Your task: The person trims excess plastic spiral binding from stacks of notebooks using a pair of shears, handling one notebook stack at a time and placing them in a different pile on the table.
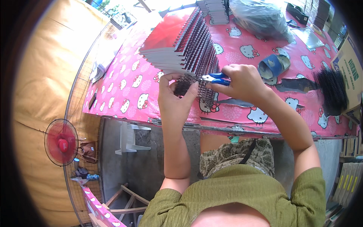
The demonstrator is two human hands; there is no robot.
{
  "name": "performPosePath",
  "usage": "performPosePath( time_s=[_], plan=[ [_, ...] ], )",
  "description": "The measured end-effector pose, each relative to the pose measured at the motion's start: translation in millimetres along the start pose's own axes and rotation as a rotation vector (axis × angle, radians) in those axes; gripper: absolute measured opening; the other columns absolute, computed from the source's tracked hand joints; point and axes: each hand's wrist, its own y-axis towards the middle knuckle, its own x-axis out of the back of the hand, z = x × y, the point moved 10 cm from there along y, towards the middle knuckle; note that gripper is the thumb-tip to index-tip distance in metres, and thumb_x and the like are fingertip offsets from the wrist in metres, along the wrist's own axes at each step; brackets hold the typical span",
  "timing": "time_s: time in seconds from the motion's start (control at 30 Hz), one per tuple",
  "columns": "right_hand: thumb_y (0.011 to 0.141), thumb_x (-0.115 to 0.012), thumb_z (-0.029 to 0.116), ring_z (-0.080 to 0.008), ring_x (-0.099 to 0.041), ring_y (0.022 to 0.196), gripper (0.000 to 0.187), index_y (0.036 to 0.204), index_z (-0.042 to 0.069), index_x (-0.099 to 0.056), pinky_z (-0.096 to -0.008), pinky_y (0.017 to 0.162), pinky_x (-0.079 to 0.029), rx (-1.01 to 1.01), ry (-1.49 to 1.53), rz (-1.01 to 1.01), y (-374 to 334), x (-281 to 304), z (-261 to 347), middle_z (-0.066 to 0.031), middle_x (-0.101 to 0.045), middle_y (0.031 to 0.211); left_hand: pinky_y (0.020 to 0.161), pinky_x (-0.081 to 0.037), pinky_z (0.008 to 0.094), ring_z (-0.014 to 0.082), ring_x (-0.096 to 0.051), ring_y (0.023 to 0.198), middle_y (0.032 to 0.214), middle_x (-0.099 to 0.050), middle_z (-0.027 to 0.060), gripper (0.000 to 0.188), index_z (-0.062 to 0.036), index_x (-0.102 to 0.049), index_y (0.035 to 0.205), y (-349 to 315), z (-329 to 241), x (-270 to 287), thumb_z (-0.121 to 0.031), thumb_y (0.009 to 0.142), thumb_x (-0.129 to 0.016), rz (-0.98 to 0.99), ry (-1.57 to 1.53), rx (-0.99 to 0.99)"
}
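My left hand point(174, 99) pinches a short length of black spiral binding coil point(186, 82) at the near end of a fanned stack of red-covered spiral notebooks point(177, 41). My right hand point(242, 81) grips blue-handled pliers point(216, 78), whose jaws meet the coil just right of my left fingertips. The stack lies on a table under a pink cartoon-cat cloth point(128, 87). Both hands are close together over the table's near edge.
A blue tape roll point(273, 66) lies right of my right hand. A bundle of black coils point(332, 90), a cardboard box point(349, 72) and a grey plastic bag point(261, 17) sit further off. A red fan point(61, 142) and a white plastic chair point(130, 138) stand below left.
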Motion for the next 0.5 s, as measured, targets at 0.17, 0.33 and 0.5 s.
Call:
performPosePath(
  time_s=[0.17,0.33,0.5],
  plan=[
    [0.076,-0.069,0.056,-0.032,-0.064,0.073,0.057,0.087,0.001,-0.063,-0.0422,0.067,-0.05,-0.064,0.006,0.077,-11,-1,-14,-0.0138,-0.062,0.075,0.068,-0.049,0.0251,0.0129,-0.062,0.08,0.09,-0.066,0.0117,0.048,-0.0011,-0.05,0.11,0,11,1,-0.017,0.077,-0.08,0.009,-0.004,0.141],
    [0.073,-0.072,0.054,-0.0334,-0.062,0.087,0.061,0.099,0.001,-0.061,-0.0429,0.078,-0.048,0.06,-0.056,-0.099,-10,4,-5,-0.0163,-0.063,0.092,0.056,-0.045,0.0231,0.0101,-0.058,0.071,0.086,-0.065,0.01,0.048,-0.0013,-0.051,0.109,-2,8,-3,-0.019,0.075,-0.081,-0.005,0.055,0.027],
    [0.076,-0.069,0.057,-0.0314,-0.063,0.062,0.054,0.076,0.003,-0.059,-0.0411,0.057,-0.05,-0.031,-0.009,0.086,-4,-16,-11,-0.0119,-0.062,0.07,0.07,-0.049,0.0257,0.0132,-0.062,0.08,0.091,-0.064,0.011,0.048,-0.0008,-0.051,0.108,0,13,-4,-0.02,0.076,-0.081,0.0,0.084,0.044]
  ],
)
